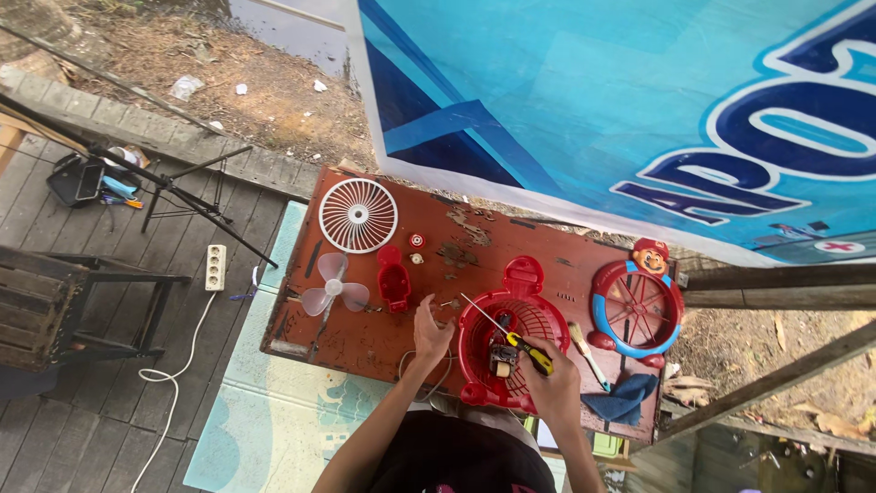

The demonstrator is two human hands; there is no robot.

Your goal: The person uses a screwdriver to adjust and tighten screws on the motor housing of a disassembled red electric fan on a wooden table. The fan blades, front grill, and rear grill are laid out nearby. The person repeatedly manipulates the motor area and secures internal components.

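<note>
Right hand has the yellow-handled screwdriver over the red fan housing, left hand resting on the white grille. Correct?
Not quite. In the head view the left hand rests on the brown tabletop just left of the red fan housing, not on the white grille, which lies apart at the far left corner. The rest stands: the right hand holds the yellow-handled screwdriver over the housing.

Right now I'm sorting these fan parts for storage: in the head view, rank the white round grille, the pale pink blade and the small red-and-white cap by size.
1. white round grille
2. pale pink blade, somewhat smaller than the grille
3. small red-and-white cap, by far the smallest

All lie on the same board, so nearness matters little.
</note>
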